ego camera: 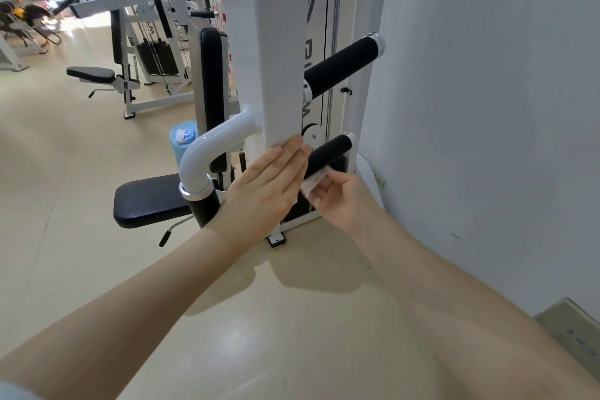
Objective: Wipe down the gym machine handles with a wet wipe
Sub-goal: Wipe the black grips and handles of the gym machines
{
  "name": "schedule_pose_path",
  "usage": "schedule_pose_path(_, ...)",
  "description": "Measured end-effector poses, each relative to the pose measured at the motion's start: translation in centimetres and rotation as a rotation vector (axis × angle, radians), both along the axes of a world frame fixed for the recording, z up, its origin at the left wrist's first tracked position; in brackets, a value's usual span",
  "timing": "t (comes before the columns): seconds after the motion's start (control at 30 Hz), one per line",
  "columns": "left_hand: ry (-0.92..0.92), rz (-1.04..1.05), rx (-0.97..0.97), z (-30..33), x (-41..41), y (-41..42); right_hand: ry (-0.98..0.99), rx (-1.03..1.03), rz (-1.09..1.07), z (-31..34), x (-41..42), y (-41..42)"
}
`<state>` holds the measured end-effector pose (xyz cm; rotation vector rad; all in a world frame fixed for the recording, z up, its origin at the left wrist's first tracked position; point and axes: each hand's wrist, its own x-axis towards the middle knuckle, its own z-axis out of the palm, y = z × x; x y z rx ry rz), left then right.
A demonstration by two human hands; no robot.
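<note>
Two black handles stick out from the white column (279, 42) toward the wall (487, 107), long axes running from lower left up to upper right. Upper handle (341, 66) is longer, capped with a silver end; lower handle (329, 153) is shorter, same tilt. Right hand (337, 196) pinches the white wipe (313, 180), fingers curled round it, wipe touching the near end of the lower handle from below. Left hand (266, 187) lies flat, fingers straight and together, fingertips touching the column's lower edge, just beside the lower handle.

White bent tube (211, 153) comes off the column's left side and turns down into a third black grip (204, 208) with a silver collar, axis near vertical. Black seat (149, 200) sits behind it, black backrest (212, 91) upright above. Black lettering runs up the machine panel behind the column, mostly hidden; cannot read. Blue cylinder (180, 146) beside the backrest carries a small white-blue packet (185, 135), print too small to read. More white machines (146, 26) stand well apart at the back left.
</note>
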<state>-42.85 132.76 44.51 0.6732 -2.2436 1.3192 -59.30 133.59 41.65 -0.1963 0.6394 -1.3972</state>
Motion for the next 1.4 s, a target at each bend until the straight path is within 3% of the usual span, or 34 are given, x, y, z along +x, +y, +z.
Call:
schedule_pose_path(0.1,0.015,-0.022,0.002,-0.1,-0.1,0.1,-0.11,0.033,-0.112,0.0,-1.0,-0.8)
schedule_pose_path(0.23,0.029,-0.039,0.01,-0.1,-0.3,0.5,0.096,0.054,-0.007,0.0,-1.0,-0.3)
schedule_pose_path(0.37,0.018,-0.033,0.022,0.0,-0.2,0.6,0.123,0.117,-0.33,-0.2,-3.2,-2.4)
schedule_pose_path(0.47,0.027,-0.027,0.029,0.2,-0.2,0.6,0.425,0.007,-0.354,-1.2,-0.2,-1.6)
schedule_pose_path(0.67,0.024,-0.025,0.012,-0.1,-0.1,0.2,1.607,-0.675,-0.255,-2.5,1.5,1.3)
schedule_pose_path(0.7,0.02,-0.032,0.017,-0.1,-0.1,0.0,1.714,-0.69,-0.241,-2.7,0.5,0.8)
schedule_pose_path(0.83,0.044,-0.077,0.015,0.0,-0.4,0.2,1.787,-0.37,-0.344,-1.7,-1.6,-1.1)
schedule_pose_path(0.97,0.17,-0.232,0.123,1.9,-1.6,1.4,2.084,-0.614,-0.349,-1.5,-1.1,-0.9)
schedule_pose_path(1.07,0.124,-0.3,0.126,5.0,-2.0,2.1,1.913,-0.462,-0.396,0.6,-1.7,-0.5)
schedule_pose_path(1.2,0.074,-0.286,0.048,7.8,-2.1,2.8,1.221,-0.139,-0.661,5.3,-2.0,1.6)
schedule_pose_path(1.27,0.126,-0.289,-0.001,8.5,-2.2,3.4,1.06,-0.13,-0.847,8.0,-2.7,2.9)
schedule_pose_path(1.33,0.197,-0.279,-0.015,9.0,-2.3,4.2,1.122,-0.242,-0.944,9.8,-3.0,3.5)
schedule_pose_path(1.4,0.208,-0.231,-0.019,9.6,-2.4,4.9,1.42,-0.426,-0.968,10.4,-2.4,3.7)
